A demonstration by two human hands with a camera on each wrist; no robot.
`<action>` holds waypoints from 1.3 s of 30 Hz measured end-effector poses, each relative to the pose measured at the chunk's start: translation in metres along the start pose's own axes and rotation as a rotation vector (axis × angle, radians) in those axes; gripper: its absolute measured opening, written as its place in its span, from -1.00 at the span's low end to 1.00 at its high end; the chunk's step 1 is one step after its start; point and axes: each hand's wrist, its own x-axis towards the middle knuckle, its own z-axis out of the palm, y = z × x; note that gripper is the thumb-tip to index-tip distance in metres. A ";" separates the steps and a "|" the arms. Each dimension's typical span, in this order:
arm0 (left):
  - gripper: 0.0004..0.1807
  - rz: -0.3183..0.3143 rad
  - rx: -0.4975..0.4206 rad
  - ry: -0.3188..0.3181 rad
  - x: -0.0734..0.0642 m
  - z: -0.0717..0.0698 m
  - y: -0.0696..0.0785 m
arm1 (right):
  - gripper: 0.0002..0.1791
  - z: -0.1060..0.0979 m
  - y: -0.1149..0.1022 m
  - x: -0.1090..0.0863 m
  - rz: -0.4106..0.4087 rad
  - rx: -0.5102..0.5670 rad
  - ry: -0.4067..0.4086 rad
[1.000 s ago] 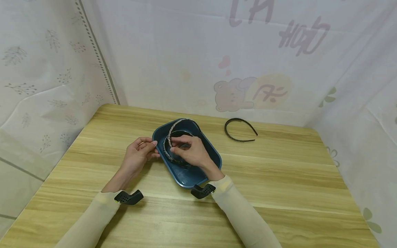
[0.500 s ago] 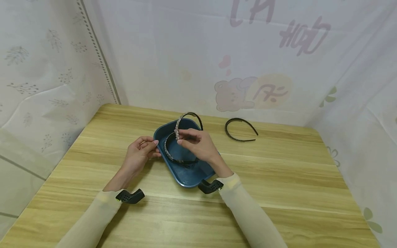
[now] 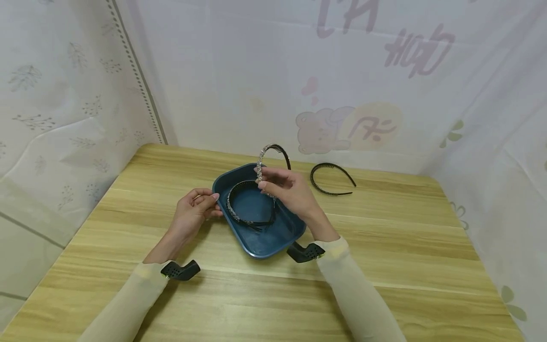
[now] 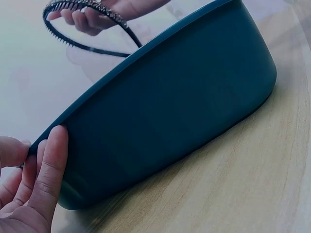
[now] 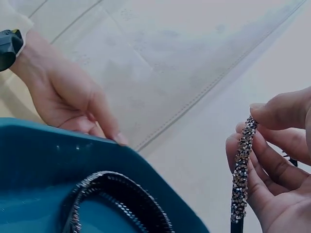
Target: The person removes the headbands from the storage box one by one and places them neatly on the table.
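My right hand [image 3: 292, 192] pinches a sparkly headband [image 5: 241, 170] between thumb and fingers, holding it up over the far right side of a blue tray [image 3: 260, 249]. The held band has a glittery outer face and comb teeth inside. With thumb and fingers my left hand [image 3: 194, 209] grips the tray's left rim; in the left wrist view the fingers [image 4: 51, 160] lie against its outer wall. Inside the tray rest dark glittery headbands [image 3: 232, 211], overlapping so that I cannot tell how many.
A plain black toothed headband [image 3: 316, 184] lies on the wooden table [image 3: 384, 237] right of the tray, toward the back edge. Patterned white cloth [image 3: 239, 95] hangs behind the table and along both sides.
My right hand has lifted the sparkly headband up out of the tray, moving right and toward the back. The left hand stays on the rim, and the tray has hardly moved.
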 end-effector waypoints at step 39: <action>-0.79 -0.016 0.003 0.019 -0.002 0.002 0.001 | -0.52 -0.136 0.016 -0.044 0.186 -0.368 0.251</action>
